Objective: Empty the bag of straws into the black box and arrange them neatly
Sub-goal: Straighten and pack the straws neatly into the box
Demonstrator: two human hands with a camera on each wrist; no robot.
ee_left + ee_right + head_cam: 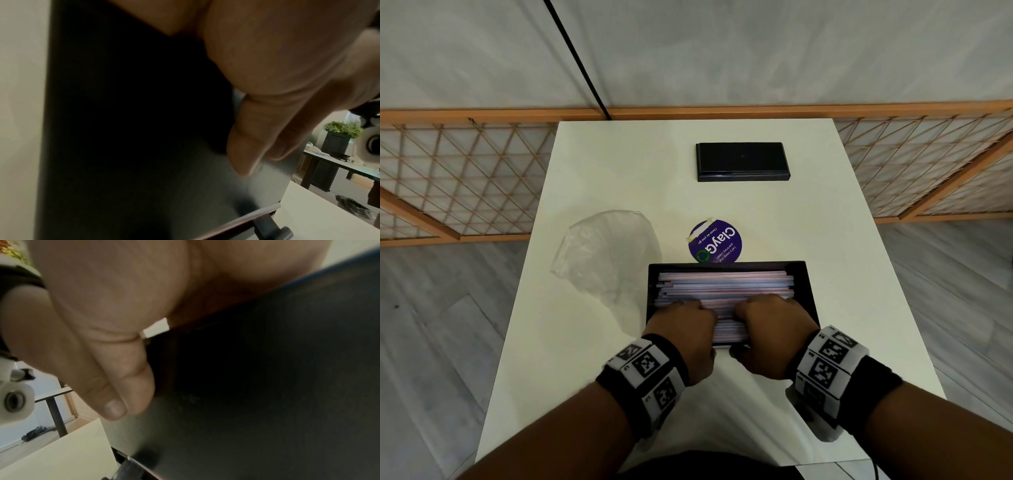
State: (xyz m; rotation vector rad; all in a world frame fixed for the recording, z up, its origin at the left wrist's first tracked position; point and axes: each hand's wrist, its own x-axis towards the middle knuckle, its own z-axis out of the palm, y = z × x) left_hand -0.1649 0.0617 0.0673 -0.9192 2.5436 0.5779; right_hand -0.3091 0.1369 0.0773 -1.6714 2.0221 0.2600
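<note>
A black box sits at the near middle of the white table, filled with pink, blue and white straws lying lengthwise. My left hand and right hand sit side by side on its near wall. Their fingers curl over the rim onto the straws. In the left wrist view my left thumb presses the box's outer wall. In the right wrist view my right thumb lies against the same dark wall. The fingertips are hidden.
An empty, crumpled clear plastic bag lies left of the box. A round purple label lies just behind it. The black lid rests at the far middle. The table's right part is bare; wooden lattice screens stand behind.
</note>
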